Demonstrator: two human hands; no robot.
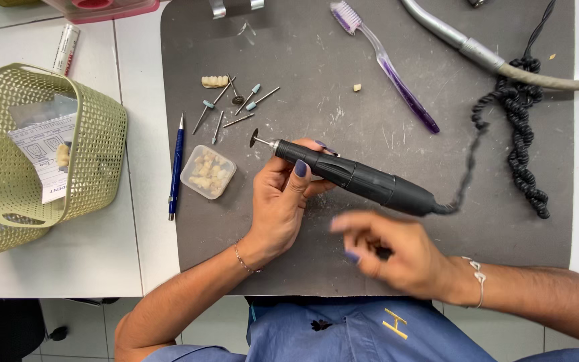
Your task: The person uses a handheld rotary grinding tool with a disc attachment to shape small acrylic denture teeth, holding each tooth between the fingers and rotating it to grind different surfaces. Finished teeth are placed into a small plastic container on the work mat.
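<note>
Wrapped around the front of a black rotary tool (356, 177): left hand (281, 201), fingers curled shut, thumb on top, small disc tip (254, 139) pointing up-left past the knuckles. Lying slantwise across the middle of a dark grey mat (303, 53), rear end low and to the right, joined there to a coiled black cord (517, 127). Just below that rear end: right hand (390, 251), blurred, fingers loosely spread, holding nothing that can be made out; whether touching the tool, cannot tell.

Left of the tool tip: small clear box (208, 171) of pale tooth pieces, near the mat's left edge. Above the tip: scattered grinding bits (236, 104) and a tooth bridge (214, 81). Up and right of the tool: purple toothbrush (387, 64), lying slantwise, then a grey hose (477, 50) near the top right corner. Bare mat between tool and toothbrush, and along the mat's near edge below both hands.

Beyond the left edge, on the white table (82, 255): blue pen (176, 167), then a green basket (41, 147), well apart from the tool.
</note>
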